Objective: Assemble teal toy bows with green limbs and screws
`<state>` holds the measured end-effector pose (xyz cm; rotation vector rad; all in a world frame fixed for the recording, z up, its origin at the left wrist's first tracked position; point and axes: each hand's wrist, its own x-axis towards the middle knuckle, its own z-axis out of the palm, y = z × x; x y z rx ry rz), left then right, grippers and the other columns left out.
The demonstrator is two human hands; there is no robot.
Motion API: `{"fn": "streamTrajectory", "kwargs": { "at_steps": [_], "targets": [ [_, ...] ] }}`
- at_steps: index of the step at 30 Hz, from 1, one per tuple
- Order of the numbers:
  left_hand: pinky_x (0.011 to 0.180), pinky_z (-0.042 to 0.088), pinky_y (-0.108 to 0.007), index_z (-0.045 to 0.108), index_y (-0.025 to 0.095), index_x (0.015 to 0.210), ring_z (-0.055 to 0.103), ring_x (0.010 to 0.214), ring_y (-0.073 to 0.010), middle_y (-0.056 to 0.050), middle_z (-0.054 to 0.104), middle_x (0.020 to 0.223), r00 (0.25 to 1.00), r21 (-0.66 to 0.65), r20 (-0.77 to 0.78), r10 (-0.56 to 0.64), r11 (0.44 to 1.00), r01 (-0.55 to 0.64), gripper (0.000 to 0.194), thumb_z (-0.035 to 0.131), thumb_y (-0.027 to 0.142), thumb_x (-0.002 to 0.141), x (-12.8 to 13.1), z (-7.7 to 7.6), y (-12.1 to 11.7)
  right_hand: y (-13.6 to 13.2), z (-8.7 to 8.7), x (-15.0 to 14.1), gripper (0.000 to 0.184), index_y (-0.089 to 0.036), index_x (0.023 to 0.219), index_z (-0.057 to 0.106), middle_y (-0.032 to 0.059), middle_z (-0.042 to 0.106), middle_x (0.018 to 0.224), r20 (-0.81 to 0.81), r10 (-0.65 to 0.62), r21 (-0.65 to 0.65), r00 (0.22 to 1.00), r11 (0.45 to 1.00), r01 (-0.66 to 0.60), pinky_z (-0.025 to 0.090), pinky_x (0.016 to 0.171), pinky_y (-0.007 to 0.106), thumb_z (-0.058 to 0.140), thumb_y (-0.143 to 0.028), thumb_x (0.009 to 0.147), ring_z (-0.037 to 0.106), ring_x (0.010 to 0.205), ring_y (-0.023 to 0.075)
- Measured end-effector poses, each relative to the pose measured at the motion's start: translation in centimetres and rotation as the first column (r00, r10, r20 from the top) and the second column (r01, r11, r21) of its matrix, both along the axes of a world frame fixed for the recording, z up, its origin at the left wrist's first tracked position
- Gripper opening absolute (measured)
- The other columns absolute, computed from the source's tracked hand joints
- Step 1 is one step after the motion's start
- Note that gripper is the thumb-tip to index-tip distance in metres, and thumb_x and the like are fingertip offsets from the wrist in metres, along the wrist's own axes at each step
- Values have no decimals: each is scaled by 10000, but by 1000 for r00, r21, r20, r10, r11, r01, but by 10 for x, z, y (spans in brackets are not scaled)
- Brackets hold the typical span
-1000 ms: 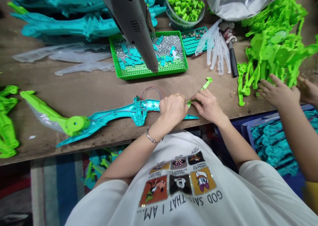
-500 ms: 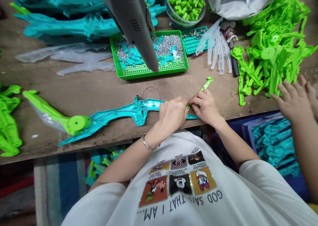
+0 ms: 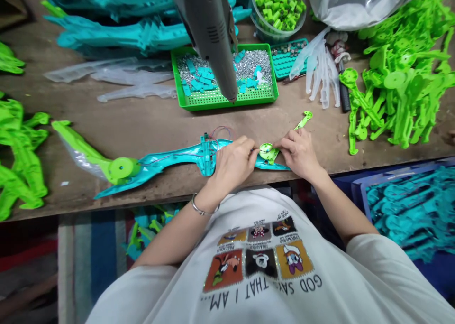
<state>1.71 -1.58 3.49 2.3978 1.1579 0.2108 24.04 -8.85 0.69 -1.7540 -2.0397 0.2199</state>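
Both hands are closed on one green arm [image 3: 273, 148]: left hand [image 3: 232, 165] at its disc, right hand [image 3: 300, 153] beside, long axis slanting up-right across the teal bow [image 3: 170, 160].

Lying along the workbench [image 3: 142, 124] front edge: toy bow [image 3: 170, 160]. Sitting behind it: screw tray [image 3: 213, 101], power screwdriver [image 3: 213, 30] hanging above. Piling up right: plastic arms [image 3: 401, 87]. Resting behind tray: bowl of caps [image 3: 279, 4].

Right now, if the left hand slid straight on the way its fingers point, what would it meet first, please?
Probably the green part: the left hand points right along the teal bow, and the right hand holds that part's far side.
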Motion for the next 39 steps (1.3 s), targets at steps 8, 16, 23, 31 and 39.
{"fn": "streamTrajectory", "kwargs": {
  "at_steps": [8, 16, 23, 31, 39],
  "targets": [
    [713, 412, -332, 726, 210, 942, 685, 889, -227, -60, 740, 995, 993, -48, -112, 43, 998, -48, 200, 544, 279, 991, 5, 5, 8, 2, 3, 0, 269, -298, 979, 820, 61, 634, 899, -18, -2, -78, 1000, 997, 1, 344, 866, 441, 591, -158, 965, 454, 907, 251],
    [665, 388, -342, 753, 200, 970, 688, 882, -250, -91, 713, 1054, 966, -5, -255, 51, 999, -54, 274, 488, 267, 990, 15, 9, 2, 4, 20, -9, 305, -249, 1065, 750, 72, 689, 1061, -9, 18, -104, 1000, 994, -19, 346, 908, 443, 519, -106, 926, 471, 980, 275],
    [652, 393, -338, 760, 199, 1012, 691, 861, -248, -95, 703, 1046, 970, 2, -242, 34, 999, -35, 270, 498, 263, 997, 15, 9, 3, 5, 27, -34, 353, -190, 1152, 624, 84, 709, 959, 39, 186, -142, 982, 973, -179, 337, 1006, 443, 498, -61, 849, 516, 1032, 292],
    [803, 478, -341, 747, 178, 961, 675, 926, -231, -72, 698, 974, 993, -32, 17, -115, 993, 115, 167, 599, 254, 961, -18, 10, 34, 4, 19, -35, 408, -204, 1249, 670, 69, 712, 958, 68, 196, -161, 978, 970, -183, 319, 971, 438, 524, -91, 885, 489, 994, 283],
    [787, 465, -337, 746, 162, 942, 657, 877, -222, -70, 699, 945, 973, -92, 37, -227, 969, 230, 180, 578, 224, 933, -28, 12, 51, 6, 16, -37, 462, -304, 1324, 713, 60, 669, 948, 106, 206, -156, 973, 970, -188, 287, 949, 447, 516, -118, 949, 440, 965, 266]
  ]
}}
